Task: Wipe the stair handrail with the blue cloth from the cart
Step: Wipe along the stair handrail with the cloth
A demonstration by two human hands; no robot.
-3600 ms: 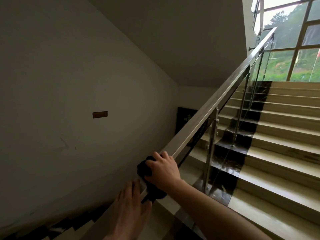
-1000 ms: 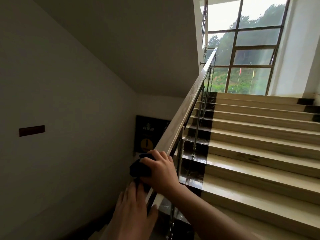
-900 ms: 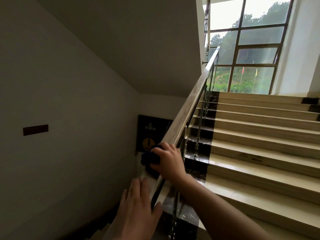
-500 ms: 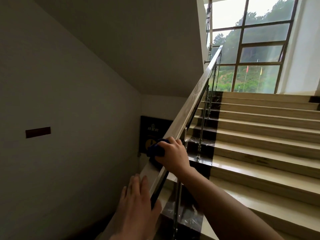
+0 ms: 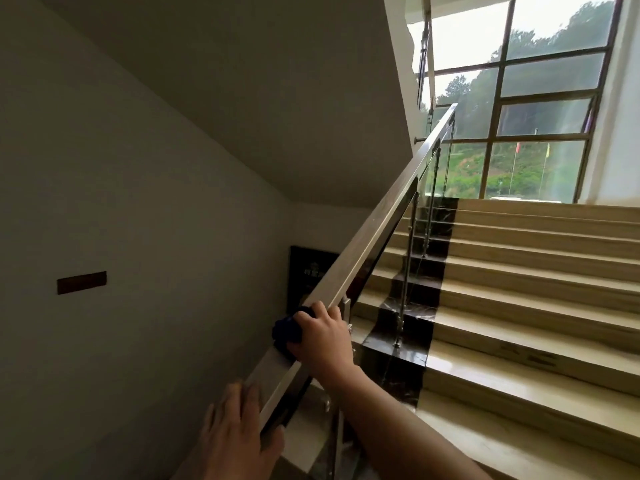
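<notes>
The flat metal stair handrail [image 5: 377,223] slopes up from bottom centre to the top landing by the window. My right hand [image 5: 323,341] presses a bunched dark blue cloth [image 5: 285,332] onto the rail's top; only the cloth's left part shows past my fingers. My left hand [image 5: 235,441] lies lower on the rail, fingers flat along its top and thumb around its right edge. The cart is not in view.
Beige steps [image 5: 519,306] with a black marble strip rise on the right behind glass panels and steel posts [image 5: 401,306]. A grey wall with a small brown plate [image 5: 81,282] stands left. A dark sign [image 5: 308,275] hangs below the rail. A large window [image 5: 540,98] tops the flight.
My right hand has slid the cloth further up the rail, and my left hand has followed it up along the rail. The view has moved up the stairs with them.
</notes>
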